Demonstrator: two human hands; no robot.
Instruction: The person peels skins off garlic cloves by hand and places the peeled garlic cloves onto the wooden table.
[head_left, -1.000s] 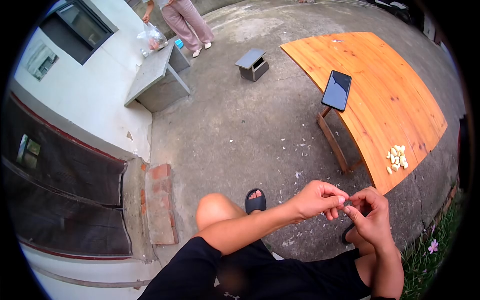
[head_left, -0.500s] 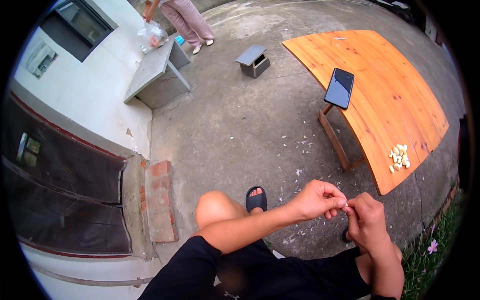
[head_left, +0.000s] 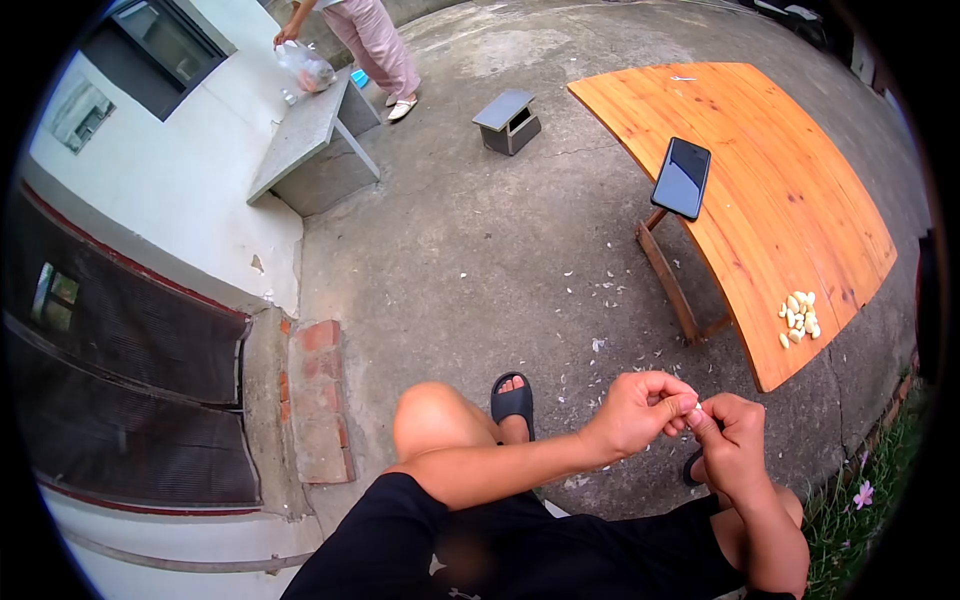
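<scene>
My left hand (head_left: 645, 412) and my right hand (head_left: 732, 432) meet at the fingertips, over the ground beside the near corner of the wooden table (head_left: 770, 200). Both are closed in a pinch around a small whitish piece (head_left: 697, 407), mostly hidden by the fingers; it looks like a garlic clove. A small pile of pale peeled cloves (head_left: 799, 319) lies on the table, up and to the right of my hands. Farther along the table's left edge is a black phone (head_left: 682, 178).
A person (head_left: 372, 45) stands by a concrete bench (head_left: 300, 145), one hand on a plastic bag (head_left: 305, 68). A small grey box-like stool (head_left: 507, 122) stands on the concrete. White peel bits (head_left: 599, 345) are scattered near my sandalled foot (head_left: 513, 400). Grass borders the right.
My hands have drawn closer together and moved slightly down, the right hand's fingers now more curled. The person at the bench has shifted their legs and moved a little left.
</scene>
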